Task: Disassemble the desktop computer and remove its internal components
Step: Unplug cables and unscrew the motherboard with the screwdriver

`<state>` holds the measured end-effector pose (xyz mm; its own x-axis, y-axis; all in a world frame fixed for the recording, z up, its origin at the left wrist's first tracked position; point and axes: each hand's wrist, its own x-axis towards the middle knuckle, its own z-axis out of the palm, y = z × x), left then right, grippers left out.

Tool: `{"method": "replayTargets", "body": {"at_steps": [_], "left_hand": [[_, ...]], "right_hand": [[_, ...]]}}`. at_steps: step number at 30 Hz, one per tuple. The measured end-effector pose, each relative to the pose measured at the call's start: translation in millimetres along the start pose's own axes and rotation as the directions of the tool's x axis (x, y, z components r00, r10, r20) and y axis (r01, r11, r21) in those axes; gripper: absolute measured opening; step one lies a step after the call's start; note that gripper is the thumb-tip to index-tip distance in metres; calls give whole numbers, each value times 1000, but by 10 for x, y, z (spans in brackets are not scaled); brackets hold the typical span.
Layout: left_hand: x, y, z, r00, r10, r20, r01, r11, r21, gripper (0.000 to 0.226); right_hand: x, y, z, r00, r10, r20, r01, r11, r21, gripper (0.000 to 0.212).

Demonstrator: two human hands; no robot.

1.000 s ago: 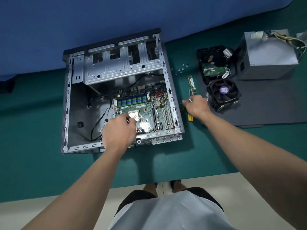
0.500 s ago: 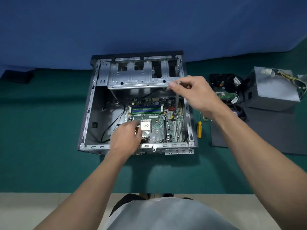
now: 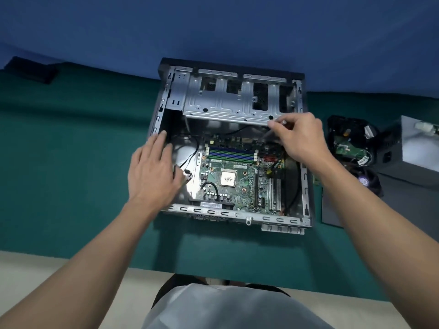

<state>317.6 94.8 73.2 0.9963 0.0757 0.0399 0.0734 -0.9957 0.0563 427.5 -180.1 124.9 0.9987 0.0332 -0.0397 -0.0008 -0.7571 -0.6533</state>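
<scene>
My right hand (image 3: 301, 136) pinches a slim screwdriver (image 3: 269, 135) above the far right corner of the motherboard (image 3: 237, 176), which sits inside the open computer case (image 3: 237, 214). My left hand (image 3: 152, 169) lies flat, fingers straight, over the case's left side, likely to steady it.

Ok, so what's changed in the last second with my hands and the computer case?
The right hand lifted a thin screwdriver off the table beside the case and brought it over the far right corner of the motherboard. The left hand left the processor and slid left, fingers now straight, over the loose cables. Case, motherboard and removed power supply stayed put.
</scene>
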Motion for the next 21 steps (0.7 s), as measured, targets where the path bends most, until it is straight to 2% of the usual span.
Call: {"method": "replayTargets", "body": {"at_steps": [3, 5, 8, 11, 17, 21], "left_hand": [[69, -88, 15, 999, -27, 28, 26, 999, 41, 66], [99, -103, 30, 995, -74, 65, 74, 997, 6, 70], [155, -75, 26, 981, -132, 141, 145, 985, -91, 70], [172, -60, 8, 977, -132, 165, 153, 980, -123, 64], [160, -89, 2, 979, -138, 150, 166, 967, -195, 45], [162, -82, -11, 976, -129, 176, 159, 973, -167, 43]], "right_hand": [[-39, -45, 149, 990, -15, 138, 10, 999, 34, 22], [-85, -115, 292, 963, -51, 264, 39, 998, 51, 20], [-145, -222, 548, 899, -138, 415, 144, 989, 16, 20], [-172, -275, 796, 814, -208, 542, 250, 968, -5, 20], [-210, -374, 1151, 656, -323, 682, 407, 912, 41, 19], [-237, -377, 1313, 560, -342, 754, 532, 847, -10, 22]]}}
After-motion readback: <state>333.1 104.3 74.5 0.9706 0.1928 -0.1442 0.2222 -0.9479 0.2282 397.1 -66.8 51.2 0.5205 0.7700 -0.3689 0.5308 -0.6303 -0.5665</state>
